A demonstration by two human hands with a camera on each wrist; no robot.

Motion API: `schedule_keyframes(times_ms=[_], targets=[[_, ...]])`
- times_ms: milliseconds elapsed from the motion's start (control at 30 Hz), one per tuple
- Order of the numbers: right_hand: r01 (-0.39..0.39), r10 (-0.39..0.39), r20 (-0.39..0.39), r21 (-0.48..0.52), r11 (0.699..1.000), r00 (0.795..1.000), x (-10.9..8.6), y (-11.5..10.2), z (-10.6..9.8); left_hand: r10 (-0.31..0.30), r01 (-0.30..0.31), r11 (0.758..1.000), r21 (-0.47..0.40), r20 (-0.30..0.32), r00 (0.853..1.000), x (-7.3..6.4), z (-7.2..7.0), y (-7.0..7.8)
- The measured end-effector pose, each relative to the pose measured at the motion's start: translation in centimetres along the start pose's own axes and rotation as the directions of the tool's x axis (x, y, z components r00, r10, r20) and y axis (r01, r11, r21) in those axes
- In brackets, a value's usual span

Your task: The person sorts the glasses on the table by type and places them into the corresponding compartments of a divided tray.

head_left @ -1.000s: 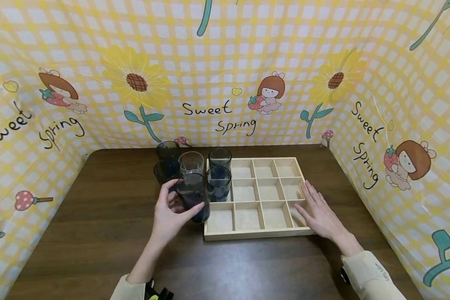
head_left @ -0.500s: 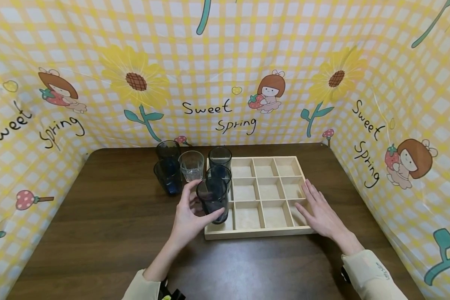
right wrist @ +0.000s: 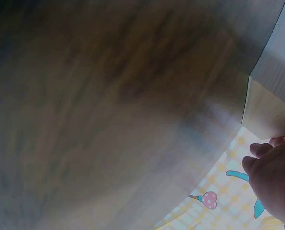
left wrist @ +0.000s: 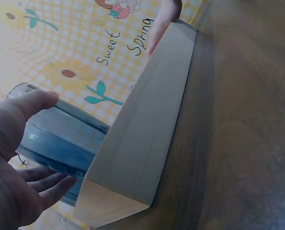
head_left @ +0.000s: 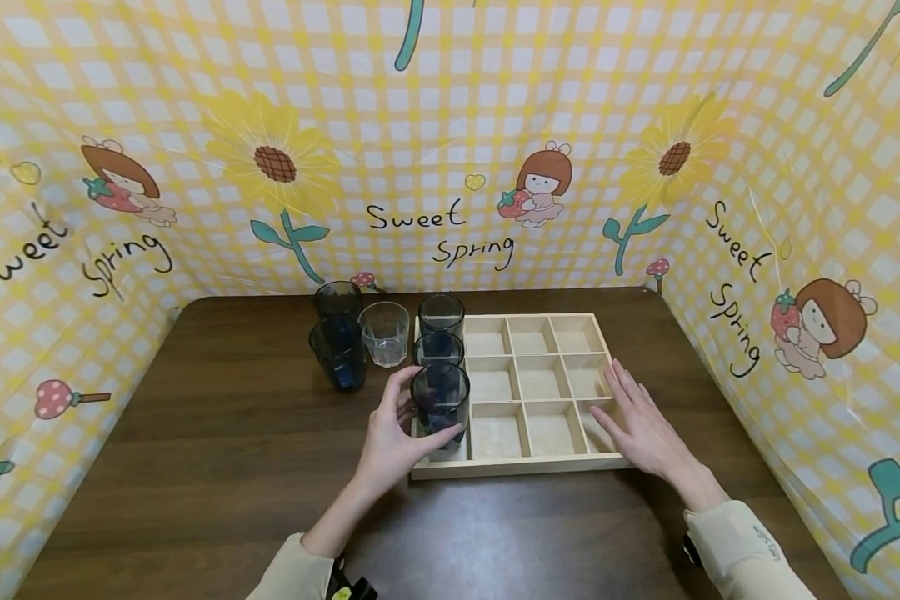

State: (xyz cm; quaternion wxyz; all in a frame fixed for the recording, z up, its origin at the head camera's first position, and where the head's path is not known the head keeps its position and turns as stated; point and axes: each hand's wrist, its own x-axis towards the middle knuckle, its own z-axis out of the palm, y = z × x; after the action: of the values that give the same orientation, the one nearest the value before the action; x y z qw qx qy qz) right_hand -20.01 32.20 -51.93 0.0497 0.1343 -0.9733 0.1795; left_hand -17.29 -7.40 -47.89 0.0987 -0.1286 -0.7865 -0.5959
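My left hand point(head_left: 392, 443) grips a dark tinted drinking glass point(head_left: 440, 400) between thumb and fingers. The glass stands upright at the front left compartment of a pale wooden divided tray point(head_left: 525, 468). In the left wrist view the lower end of the tinted glass point(left wrist: 65, 136) is hidden behind the tray wall point(left wrist: 140, 115), so I cannot tell if it touches the bottom. Two more dark glasses, a rear one point(head_left: 441, 310) and a middle one point(head_left: 438, 343), occupy the left column. My right hand point(head_left: 645, 429) rests with straight fingers along the tray's right edge.
Left of the tray, a clear glass point(head_left: 385, 335) stands beside two dark glasses, one behind point(head_left: 337, 297) and one nearer point(head_left: 339, 357). Everything is on a dark wooden table point(head_left: 217, 467). A yellow checked cloth point(head_left: 435, 125) walls in the back and sides.
My left hand has carried the dark glass rightward, from beside the tray to its front left compartment, and then slightly farther. My right hand has kept its place on the tray edge.
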Motion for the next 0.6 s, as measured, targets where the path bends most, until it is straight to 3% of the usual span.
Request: schedule_keyframes(times_ms=[133, 600], targets=[[0.002, -0.002, -0.001, -0.001, 1.0, 1.0, 0.0, 0.0, 0.0, 0.025, -0.026, 0.999, 0.04, 0.014, 1.0, 0.0, 0.1, -1.3], [0.001, -0.001, -0.002, 0.009, 1.0, 1.0, 0.0, 0.0, 0.0, -0.023, 0.022, 0.989, 0.144, 0.009, 1.0, -0.2, -0.1, -1.5]])
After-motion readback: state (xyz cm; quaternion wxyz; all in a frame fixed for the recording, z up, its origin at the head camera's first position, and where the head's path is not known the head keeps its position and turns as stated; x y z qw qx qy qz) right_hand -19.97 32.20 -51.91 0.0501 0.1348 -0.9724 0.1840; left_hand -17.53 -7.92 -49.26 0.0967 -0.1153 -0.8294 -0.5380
